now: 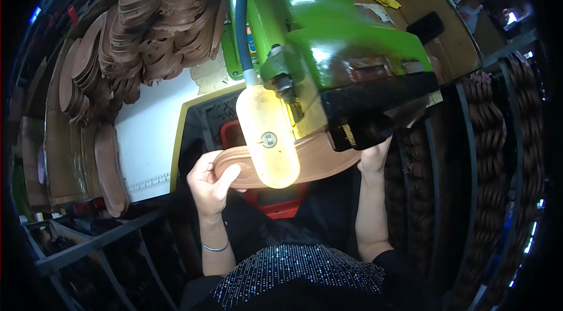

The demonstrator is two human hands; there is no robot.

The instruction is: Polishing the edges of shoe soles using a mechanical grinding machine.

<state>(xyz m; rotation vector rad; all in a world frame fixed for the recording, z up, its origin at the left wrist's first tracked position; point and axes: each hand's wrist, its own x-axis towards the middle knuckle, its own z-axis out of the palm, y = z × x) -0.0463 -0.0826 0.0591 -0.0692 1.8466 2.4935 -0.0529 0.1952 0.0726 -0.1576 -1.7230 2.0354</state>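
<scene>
Currently my left hand pinches one end of the brown sole at the green machine's head; my right hand meets the other end, its fingers partly hidden, grip unclear. Uneven support might skew the sole, and the glowing lamp, blocking its middle, could mask that.

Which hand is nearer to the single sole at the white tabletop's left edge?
Left. The left hand pinches one end of the held sole, to the right of that single sole; the right hand is farther right, at the held sole's other end.
</scene>
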